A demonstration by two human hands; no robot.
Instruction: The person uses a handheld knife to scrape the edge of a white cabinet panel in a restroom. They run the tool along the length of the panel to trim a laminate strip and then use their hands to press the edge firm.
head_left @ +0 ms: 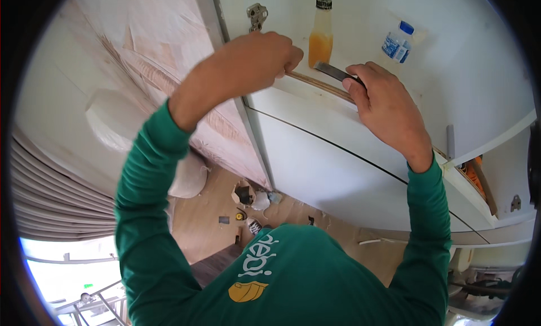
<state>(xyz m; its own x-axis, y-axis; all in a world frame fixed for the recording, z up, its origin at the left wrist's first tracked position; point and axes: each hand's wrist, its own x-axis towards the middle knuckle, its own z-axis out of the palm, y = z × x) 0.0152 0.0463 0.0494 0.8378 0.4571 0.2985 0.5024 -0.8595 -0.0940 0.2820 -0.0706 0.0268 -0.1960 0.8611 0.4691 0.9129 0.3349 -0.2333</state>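
A thin brown wooden strip (pixel 321 84) runs between my hands along the front edge of the white cabinet (pixel 324 140). I cannot tell whether it is loose or part of that edge. My left hand (pixel 248 61) is closed at the strip's left end, its fingertips partly hidden behind the hand. In my right hand (pixel 389 103) is a flat, dark metal tool (pixel 333 71), like a file or chisel, gripped between thumb and fingers. Its tip points left, just above the strip. The right end of the strip disappears by my right hand.
Inside the cabinet stand a bottle of orange liquid (pixel 320 41) and a blue-capped water bottle (pixel 398 43). A metal hinge (pixel 257 17) sits behind my left hand. On the floor lie a bag (pixel 243 193) and a tape measure (pixel 241 215). A ladder (pixel 101 303) is at lower left.
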